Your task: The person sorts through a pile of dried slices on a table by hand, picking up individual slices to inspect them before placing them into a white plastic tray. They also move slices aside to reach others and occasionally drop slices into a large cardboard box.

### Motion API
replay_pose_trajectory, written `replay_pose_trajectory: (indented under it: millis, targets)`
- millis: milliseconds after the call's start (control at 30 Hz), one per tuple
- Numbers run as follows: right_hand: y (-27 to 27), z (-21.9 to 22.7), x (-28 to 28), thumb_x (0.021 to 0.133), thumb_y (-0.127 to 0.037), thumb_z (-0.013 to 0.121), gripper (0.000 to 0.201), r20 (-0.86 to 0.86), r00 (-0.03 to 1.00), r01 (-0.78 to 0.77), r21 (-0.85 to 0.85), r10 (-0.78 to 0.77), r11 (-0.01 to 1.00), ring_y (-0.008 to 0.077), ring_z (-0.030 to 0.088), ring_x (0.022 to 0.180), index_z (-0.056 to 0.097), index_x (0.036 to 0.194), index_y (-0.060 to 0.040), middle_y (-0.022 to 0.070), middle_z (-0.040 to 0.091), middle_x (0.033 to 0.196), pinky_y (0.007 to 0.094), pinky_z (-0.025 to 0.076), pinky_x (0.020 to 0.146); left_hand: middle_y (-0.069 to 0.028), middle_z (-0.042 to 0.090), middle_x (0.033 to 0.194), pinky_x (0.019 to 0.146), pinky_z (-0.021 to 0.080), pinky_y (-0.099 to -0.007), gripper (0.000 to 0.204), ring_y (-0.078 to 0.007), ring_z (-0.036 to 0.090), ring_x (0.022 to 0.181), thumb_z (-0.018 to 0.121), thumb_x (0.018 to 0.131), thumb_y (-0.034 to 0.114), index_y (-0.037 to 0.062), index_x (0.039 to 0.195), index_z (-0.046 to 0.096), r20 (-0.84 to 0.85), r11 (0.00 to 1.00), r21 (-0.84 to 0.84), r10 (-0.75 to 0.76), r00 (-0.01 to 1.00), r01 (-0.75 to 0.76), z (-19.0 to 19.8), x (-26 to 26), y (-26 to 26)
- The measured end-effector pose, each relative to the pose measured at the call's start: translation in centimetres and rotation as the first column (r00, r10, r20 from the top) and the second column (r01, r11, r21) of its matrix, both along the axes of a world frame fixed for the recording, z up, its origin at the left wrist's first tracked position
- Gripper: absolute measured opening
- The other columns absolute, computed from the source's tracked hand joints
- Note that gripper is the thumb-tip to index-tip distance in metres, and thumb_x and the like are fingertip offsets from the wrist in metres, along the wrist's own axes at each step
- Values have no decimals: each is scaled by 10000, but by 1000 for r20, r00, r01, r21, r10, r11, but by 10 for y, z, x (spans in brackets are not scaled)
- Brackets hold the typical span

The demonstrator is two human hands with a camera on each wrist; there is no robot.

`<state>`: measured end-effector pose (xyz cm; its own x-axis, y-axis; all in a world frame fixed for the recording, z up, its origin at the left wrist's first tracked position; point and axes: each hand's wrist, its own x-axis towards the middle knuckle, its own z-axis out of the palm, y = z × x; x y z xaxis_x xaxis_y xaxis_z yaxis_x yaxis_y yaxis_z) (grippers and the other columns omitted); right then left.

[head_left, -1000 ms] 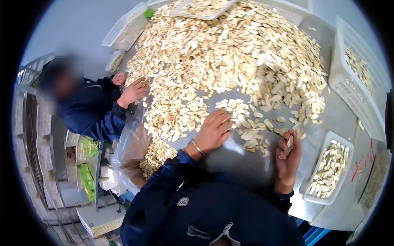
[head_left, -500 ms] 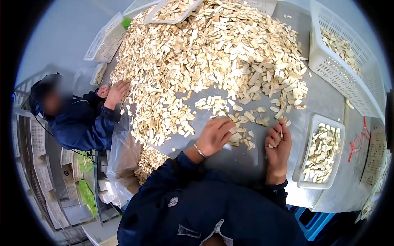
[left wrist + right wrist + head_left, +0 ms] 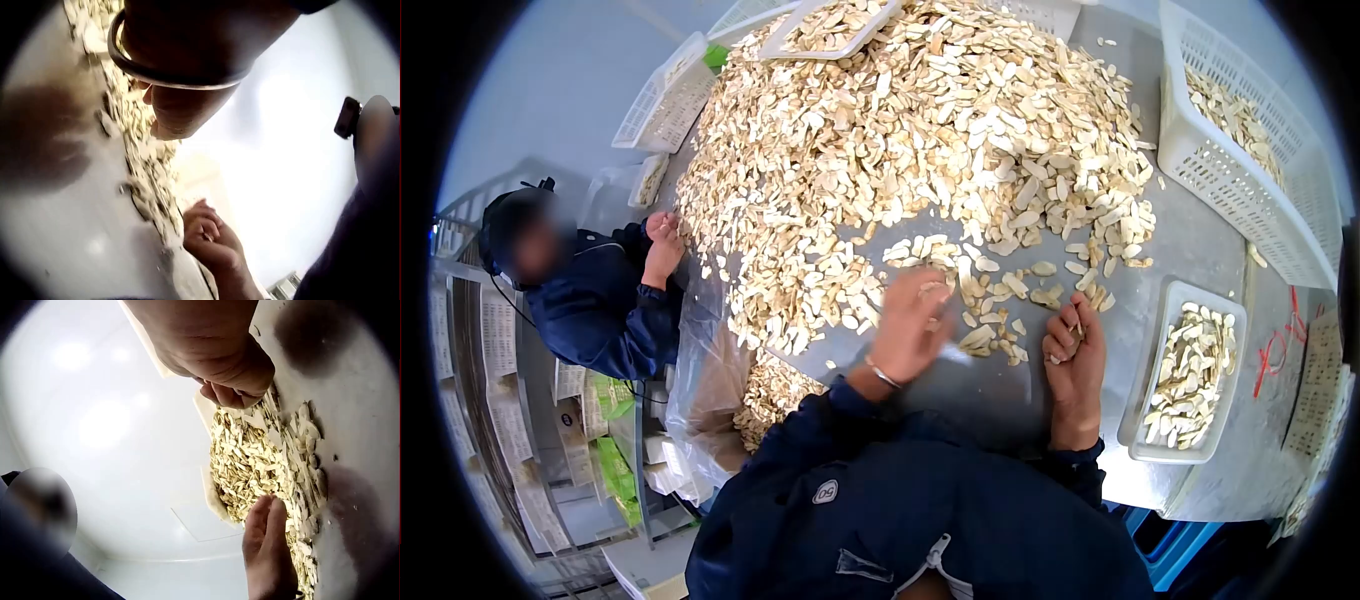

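Pale dried slices (image 3: pixel 920 110) lie in a large heap, with a looser group (image 3: pixel 985 300) before it. Over that group's left side is my left hand (image 3: pixel 910 325), blurred, fingers loosely bent; whether it touches a slice is unclear. My right hand (image 3: pixel 1076 365) curls its fingers round a few slices at the group's right edge. In the left wrist view, my left hand (image 3: pixel 187 109) wears a bracelet and my right hand (image 3: pixel 215 244) is curled. The right wrist view has my right hand (image 3: pixel 219 356) with bent fingers, opposite my left hand (image 3: pixel 269 550).
A small white tray of slices (image 3: pixel 1232 385) stands right of my right hand; behind it is a large perforated basket (image 3: pixel 1230 200). Another tray (image 3: pixel 865 42) rests on the heap. At the left are a seated person (image 3: pixel 600 300) and a plastic bag (image 3: pixel 700 370) by more slices.
The head view has shifted since the first frame. My left hand has moved slightly up and left from the loose slices. The other person's hand has drawn back from the heap.
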<state>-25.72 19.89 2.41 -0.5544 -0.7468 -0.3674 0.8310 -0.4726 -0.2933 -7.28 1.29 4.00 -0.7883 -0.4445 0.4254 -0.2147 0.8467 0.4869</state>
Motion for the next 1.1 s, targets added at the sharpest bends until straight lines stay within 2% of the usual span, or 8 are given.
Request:
replay_pose_trajectory:
  millis: [100, 200, 400, 467, 600, 767, 933, 1100]
  targets:
    - [0, -2, -2, 1053, -210, 495, 173, -15, 1000, 11, -7, -11, 1000, 71, 413, 620, 558, 1157, -88, -25, 476, 813, 199, 325, 463, -154, 587, 1270, 1050, 401, -494, 388, -351, 521, 1248, 733, 777, 152, 66, 1144, 640, 66, 951, -36, -305, 950, 307, -2, -30, 44]
    - [4, -6, -5, 1048, -206, 499, 170, -20, 998, 56, -22, -57, 998, 73, 412, 618, 553, 1158, -88, -24, 468, 807, 202, 327, 460, -128, 572, 1300, 1074, 380, -498, 397, -333, 503, 1278, 745, 776, 194, 69, 1138, 639, 143, 871, -92, -469, 872, 483, 0, -52, 69]
    - [9, -5, -10, 1036, -190, 509, 154, 10, 989, 145, -56, -144, 988, 77, 404, 599, 552, 1148, -93, -23, 460, 794, 211, 329, 454, -112, 578, 1221, 1046, 395, -465, 321, -312, 532, 1199, 731, 788, 198, 66, 1066, 641, 149, 914, -267, -274, 950, 305, -19, -72, 42]
    - [10, -3, -10, 1033, -185, 510, 146, 18, 990, 139, -46, -138, 989, 79, 401, 594, 553, 1142, -96, -24, 460, 790, 212, 327, 452, -100, 586, 1156, 1001, 409, -458, 267, -304, 545, 1134, 723, 791, 172, 67, 1023, 642, 158, 955, -210, -180, 971, 211, -26, -57, 22]
    - [8, 2, -8, 1036, -197, 510, 140, 21, 990, 138, -11, -138, 990, 80, 398, 589, 553, 1132, -104, -29, 453, 784, 214, 325, 452, -81, 600, 1050, 893, 443, -436, 168, -299, 566, 1015, 698, 805, 108, 64, 956, 637, 120, 969, -246, -3, 993, 33, -3, -39, 2]
    - [7, -3, -8, 1050, -241, 504, 155, 36, 992, 126, -32, -125, 992, 78, 400, 595, 552, 1113, -108, -28, 451, 783, 219, 323, 453, -101, 625, 1024, 832, 494, -384, 147, -300, 593, 976, 657, 828, 62, 67, 973, 631, 139, 967, -137, -194, 971, 213, -3, -82, 5]
    - [5, -3, -6, 1052, -257, 505, 169, -39, 987, 157, 121, -153, 980, 77, 405, 603, 548, 1095, -99, -29, 457, 782, 218, 324, 472, -76, 627, 1004, 831, 507, -357, 144, -295, 592, 955, 665, 824, 98, 83, 962, 628, 190, 931, -169, -290, 938, 323, -8, -139, 24]
    - [2, 1, -3, 1037, -259, 525, 177, -74, 990, 133, 194, -121, 972, 77, 409, 616, 548, 1086, -90, -28, 454, 782, 221, 324, 491, -77, 628, 1015, 861, 494, -397, 184, -294, 584, 984, 690, 806, 115, 79, 977, 631, 251, 913, -67, -375, 893, 402, -8, -131, 25]
